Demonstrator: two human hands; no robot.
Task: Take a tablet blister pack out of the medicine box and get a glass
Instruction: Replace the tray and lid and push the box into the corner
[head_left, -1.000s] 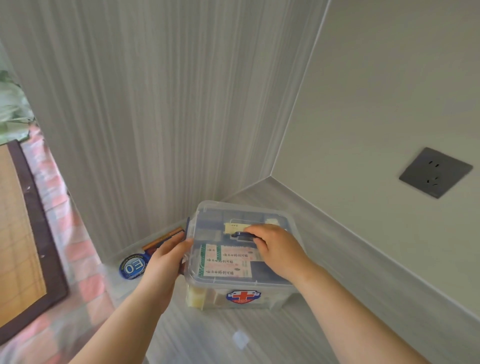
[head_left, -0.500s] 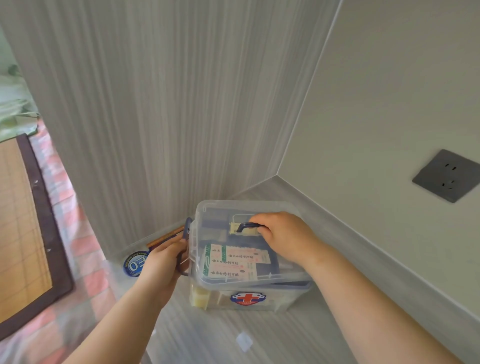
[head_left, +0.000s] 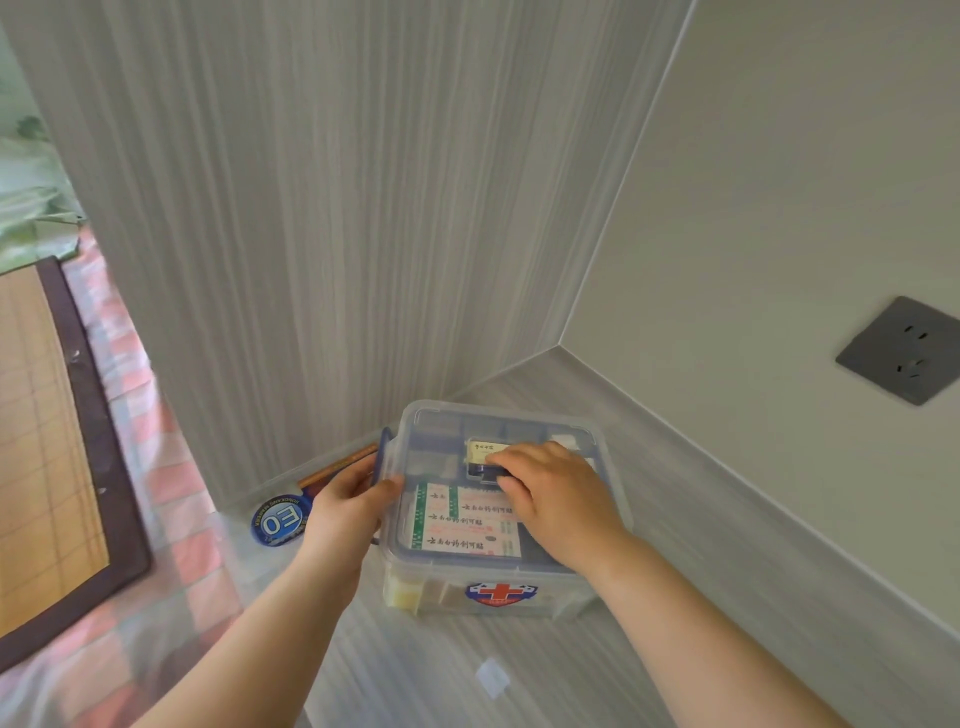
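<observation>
The clear plastic medicine box (head_left: 563, 592), with a red cross badge on its front, stands in the corner of the grey shelf with its lid on. My left hand (head_left: 343, 506) grips the box's left side at the blue latch (head_left: 385, 447). My right hand (head_left: 556, 493) lies on the lid with its fingers curled over the dark blue handle (head_left: 480, 472). Through the lid I see a white and green plaster carton (head_left: 462, 525) and a small yellow-labelled packet (head_left: 485, 449). No blister pack or glass is in view.
A round blue badge (head_left: 278, 519) and an orange-brown strip (head_left: 337, 464) lie left of the box by the wall. A grey wall socket (head_left: 904, 351) sits on the right wall. A checked sheet (head_left: 171, 499) and bamboo mat (head_left: 41, 441) are at left. White tape (head_left: 491, 678) marks the shelf.
My right hand has lowered the raised blue handle back towards the lid. My left hand has slid up the box's left side onto the blue latch.
</observation>
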